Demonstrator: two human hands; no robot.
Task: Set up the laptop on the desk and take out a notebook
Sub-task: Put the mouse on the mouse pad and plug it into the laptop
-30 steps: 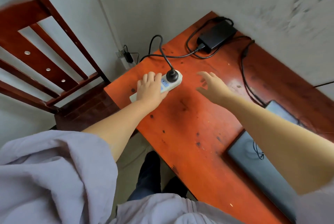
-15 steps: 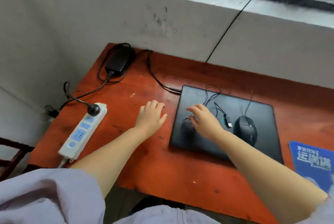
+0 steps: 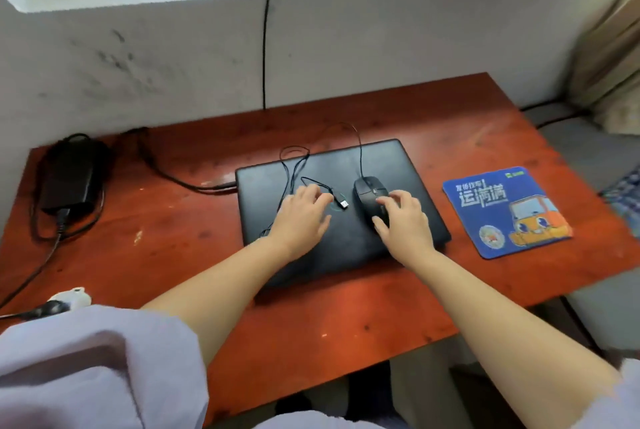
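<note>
A closed black laptop (image 3: 346, 245) lies flat in the middle of the red-brown desk (image 3: 166, 255). On its lid rests a black wired mouse (image 3: 365, 191), whose thin cable loops across the lid and ends in a loose USB plug (image 3: 343, 204). My left hand (image 3: 301, 217) rests on the lid with fingers spread, over the cable just left of the plug. My right hand (image 3: 403, 224) lies over the mouse's right rear, thumb against its near side and fingers curled on top. No notebook is in view.
A blue printed mouse pad (image 3: 505, 214) lies right of the laptop. A black power adapter (image 3: 69, 179) with coiled cord sits at the back left, its cable running to the laptop's left side. A white power strip (image 3: 71, 297) peeks out at the desk's left front.
The view swung right from the power strip to the laptop. My left hand left the strip and came onto the lid. My right hand moved across the lid onto the mouse.
</note>
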